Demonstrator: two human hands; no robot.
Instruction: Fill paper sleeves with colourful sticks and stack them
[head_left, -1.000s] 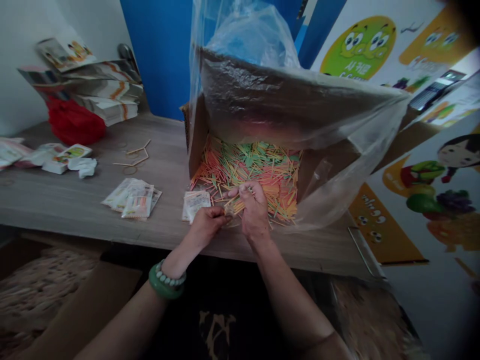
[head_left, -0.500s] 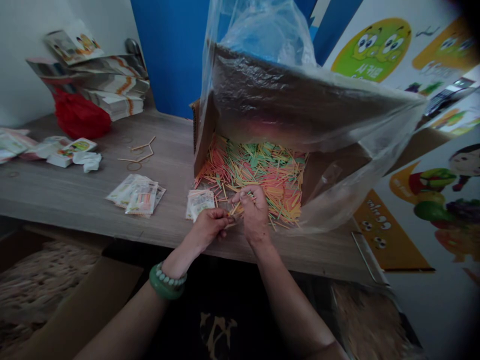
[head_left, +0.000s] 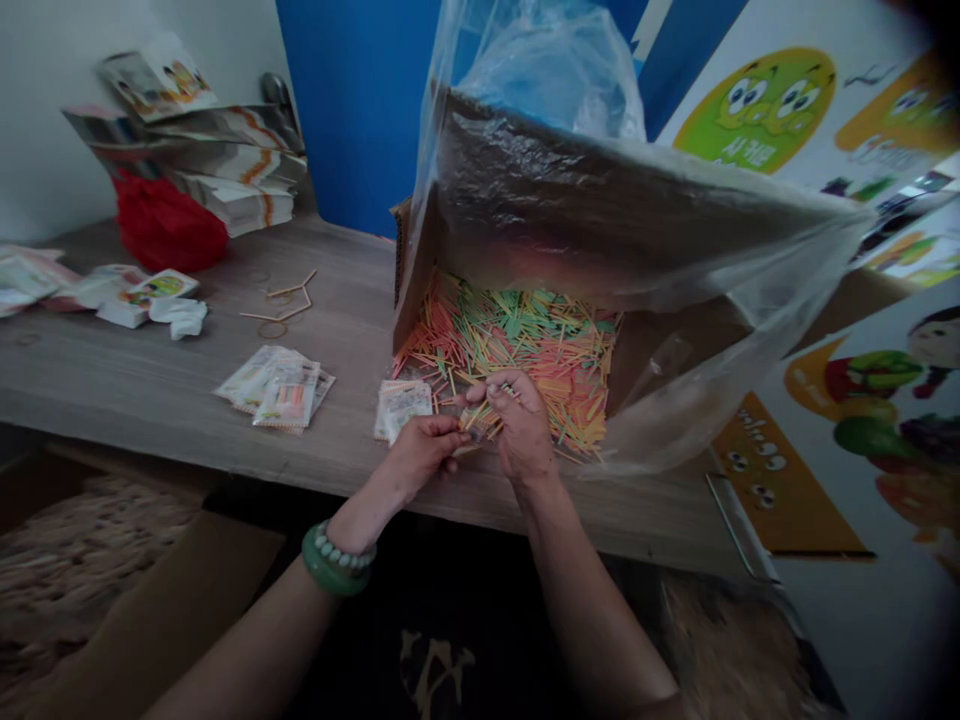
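My left hand point(head_left: 426, 450), with a green bangle and beads at its wrist, pinches the edge of a small clear plastic packet point(head_left: 474, 424). Close to its right, my right hand point(head_left: 525, 425) is closed around several thin coloured sticks point(head_left: 495, 408); their tips meet the packet, and I cannot tell how far they are inside. Behind both hands, loose green, yellow, orange and pink sticks point(head_left: 517, 330) lie heaped in a cardboard box point(head_left: 570, 200) lined with clear plastic. Beside my left hand lies a small stack of printed packets point(head_left: 403, 408).
Filled packets point(head_left: 277, 388) lie farther left on the wooden table point(head_left: 187, 400). Behind them are rubber bands and bent sticks point(head_left: 289, 300), crumpled tissue point(head_left: 180, 316), a red bag point(head_left: 169, 225) and stacked printed cartons point(head_left: 232, 170). Plastic film point(head_left: 675, 420) spills from the box at right.
My right hand has moved slightly right, away from my left hand, and more of the packet and sticks shows between them. The whole view has shifted a little.
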